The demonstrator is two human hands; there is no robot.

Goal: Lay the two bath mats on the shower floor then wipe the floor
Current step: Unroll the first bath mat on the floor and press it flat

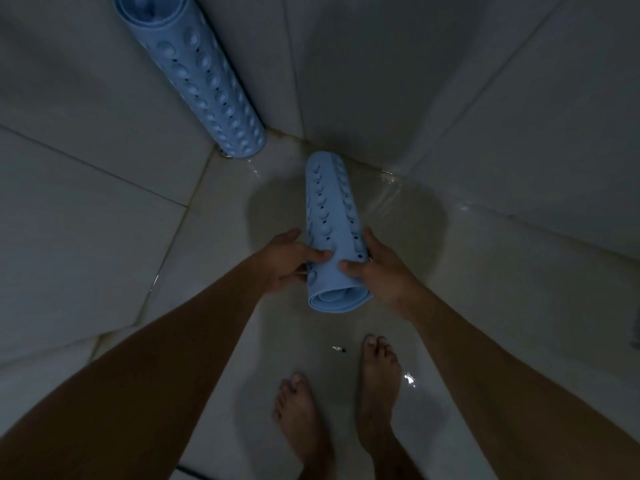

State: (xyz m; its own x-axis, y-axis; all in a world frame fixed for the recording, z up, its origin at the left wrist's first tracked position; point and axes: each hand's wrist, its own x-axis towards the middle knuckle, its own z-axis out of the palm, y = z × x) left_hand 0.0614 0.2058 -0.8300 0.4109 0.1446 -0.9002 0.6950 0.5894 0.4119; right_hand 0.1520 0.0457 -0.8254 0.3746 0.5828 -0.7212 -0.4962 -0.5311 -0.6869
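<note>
A rolled-up blue bath mat [329, 209] with suction cups on its outside is held above the wet shower floor [485, 271], its far end pointing toward the corner. My left hand [287, 261] grips its near end from the left, thumb over the top. On the opposite side my right hand [377, 268] clasps the same end. A second rolled blue mat [204, 77] stands upright in the far left corner, leaning against the tiled wall.
White tiled walls [86, 220] close in on the left, back and right. My two bare feet [377, 379] stand on the floor below the mat. A small dark bit of debris [339, 349] lies near my right foot. Water glistens on the floor.
</note>
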